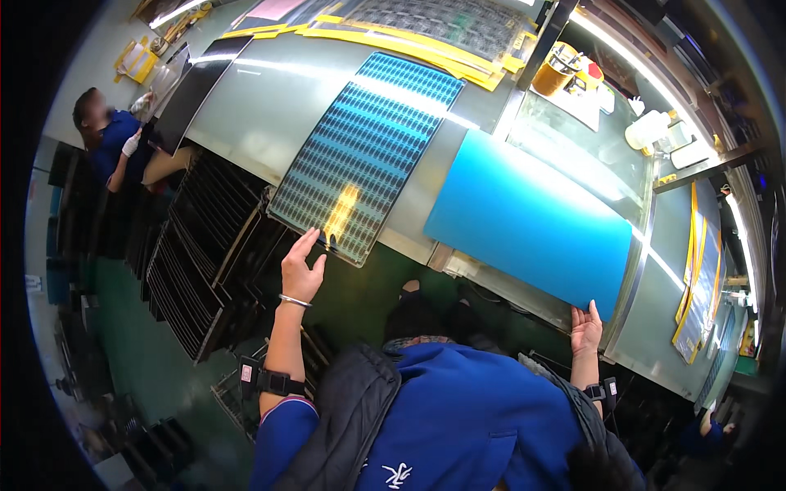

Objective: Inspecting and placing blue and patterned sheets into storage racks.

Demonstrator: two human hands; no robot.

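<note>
A glossy blue-green panel [360,151] printed with rows of small dark shapes lies slanted on the bench, its near end over the front edge. My left hand [303,268] is at that near end, thumb and fingers apart; the fingertips are close to the panel's edge, and I cannot tell whether they touch. To the right, a plain bright blue sheet [532,221] lies across the bench and over its front edge. My right hand [585,327] is closed on its near right edge, some of the fingers hidden by the sheet.
Black slatted racks [192,237] stand left of the bench [262,106]. Another person [119,147] in blue handles a dark panel [201,98] at far left. Yellow-edged sheets [434,37] lie at the back. A brown pot of tools [557,69] and white containers [647,131] stand far right.
</note>
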